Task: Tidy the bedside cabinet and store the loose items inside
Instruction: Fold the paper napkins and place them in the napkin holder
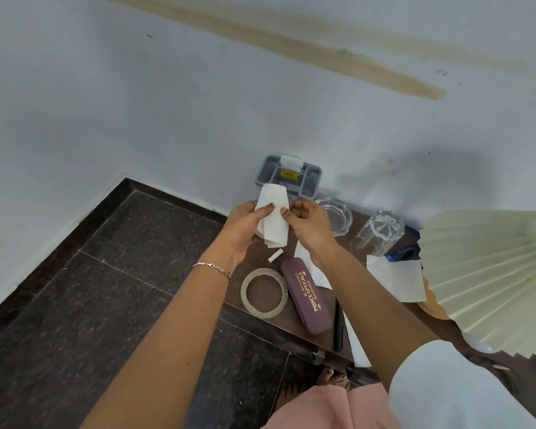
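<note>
**While the cabinet top [291,327] lies cluttered, two hands hold a folded tissue [274,221]**

Where the dark brown wooden top meets the pale wall [136,119], the soft white tissue hangs in a long folded strip above the clutter, clear of the wood. The left hand [245,226] curls round its left side with the thumb laid across the front. The right hand [310,226] pinches its right edge, the other fingers bent in. A thin metal bracelet [212,267] circles the left wrist.

Behind the tissue and partly hidden by it stands a grey plastic box [294,178] with a white handle and a yellow label. Just right of the hands sit a round clear glass ashtray [338,216] and a cut-glass tumbler [378,232], mouth down. Under the hands lies a small white cylinder [275,256]. Nearer the front edge are a translucent ring of tape [244,294], a long maroon spectacle case [307,300] with gold lettering beside it, and a slim dark pen [338,326]. A white paper sheet [396,278] overhangs the right side, where a cream pleated lampshade [492,274] covers that end of the top. The floor [106,305] is dark speckled stone tile.
</note>
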`<state>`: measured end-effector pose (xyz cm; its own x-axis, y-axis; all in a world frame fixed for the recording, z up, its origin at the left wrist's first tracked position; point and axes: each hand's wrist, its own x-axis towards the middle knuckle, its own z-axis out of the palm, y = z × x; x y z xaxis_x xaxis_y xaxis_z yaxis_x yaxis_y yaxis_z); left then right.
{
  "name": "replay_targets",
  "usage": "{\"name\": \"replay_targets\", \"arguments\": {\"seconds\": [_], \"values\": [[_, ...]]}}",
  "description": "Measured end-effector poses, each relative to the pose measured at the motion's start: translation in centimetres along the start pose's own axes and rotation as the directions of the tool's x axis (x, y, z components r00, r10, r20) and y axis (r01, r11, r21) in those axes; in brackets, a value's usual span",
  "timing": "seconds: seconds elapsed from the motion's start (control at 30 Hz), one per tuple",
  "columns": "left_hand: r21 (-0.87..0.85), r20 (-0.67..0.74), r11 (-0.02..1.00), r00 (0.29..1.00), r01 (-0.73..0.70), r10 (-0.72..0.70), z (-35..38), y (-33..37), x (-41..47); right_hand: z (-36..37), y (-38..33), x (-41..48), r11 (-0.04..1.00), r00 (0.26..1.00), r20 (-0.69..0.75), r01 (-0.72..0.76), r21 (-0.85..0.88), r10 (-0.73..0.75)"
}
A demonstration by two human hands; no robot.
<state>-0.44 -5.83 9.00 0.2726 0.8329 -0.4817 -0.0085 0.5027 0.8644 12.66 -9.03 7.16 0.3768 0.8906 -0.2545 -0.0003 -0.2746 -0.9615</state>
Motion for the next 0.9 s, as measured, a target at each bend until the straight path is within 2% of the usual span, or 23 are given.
{"name": "replay_targets", "arguments": {"seconds": [0.23, 0.5, 0.7, 0.9], "values": [[0.018, -0.118, 0.995, 0.988, -0.097, 0.098, 0.9, 1.8, 2.3, -0.7, -0.9, 1.0, 0.992, 0.994, 0.061, -0.094, 0.08, 0.089], [0.142, -0.077, 0.99, 0.997, 0.008, 0.003, 0.9, 1.8, 2.2, -0.3, -0.6, 0.8, 0.974, 0.994, 0.016, -0.106, 0.201, 0.105], [0.257, -0.043, 0.955, 0.986, -0.146, 0.162, 0.8, 2.4, 2.7, -0.8, -2.1, 1.7, 0.993, 1.0, 0.008, -0.028, 0.112, 0.027], [0.453, -0.056, 0.848, 0.941, -0.273, 0.333, 2.0, 6.1, 6.0, -1.9, -4.3, 6.0, 0.98, 0.985, -0.08, 0.144, -0.138, -0.155]]}}
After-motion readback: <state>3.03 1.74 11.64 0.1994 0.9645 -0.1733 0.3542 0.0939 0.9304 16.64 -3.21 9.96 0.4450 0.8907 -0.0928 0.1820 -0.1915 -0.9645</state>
